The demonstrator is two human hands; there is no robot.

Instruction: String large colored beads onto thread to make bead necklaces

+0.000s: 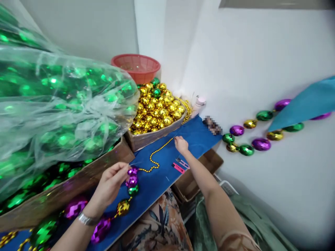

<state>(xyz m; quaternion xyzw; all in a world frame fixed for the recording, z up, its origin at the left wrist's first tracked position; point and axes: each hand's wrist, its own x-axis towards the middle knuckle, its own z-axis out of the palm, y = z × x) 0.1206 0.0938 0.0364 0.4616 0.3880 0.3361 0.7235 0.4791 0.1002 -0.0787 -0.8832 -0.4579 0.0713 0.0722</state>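
Note:
My left hand (115, 176) is closed in a pinch at the end of a string of large faceted beads. Its fingertips touch a purple bead (132, 170), with another purple and a green bead (133, 190) hanging below. Farther along that string are a gold bead (123, 207) and larger purple and green ones, partly behind my forearm. From the purple bead a chain of small gold beads (154, 164) snakes over the blue table top. My right hand (181, 144) pinches the far end of this chain. A faint thread shows near my left fingertips.
A carton of gold balls (157, 111) stands behind, with a red basket (136, 68) beyond it. On the left, a plastic bag of green balls (65, 101) bulges over another carton (78, 188). Small snips (183, 163) and a pink-labelled item (178, 168) lie near my right forearm.

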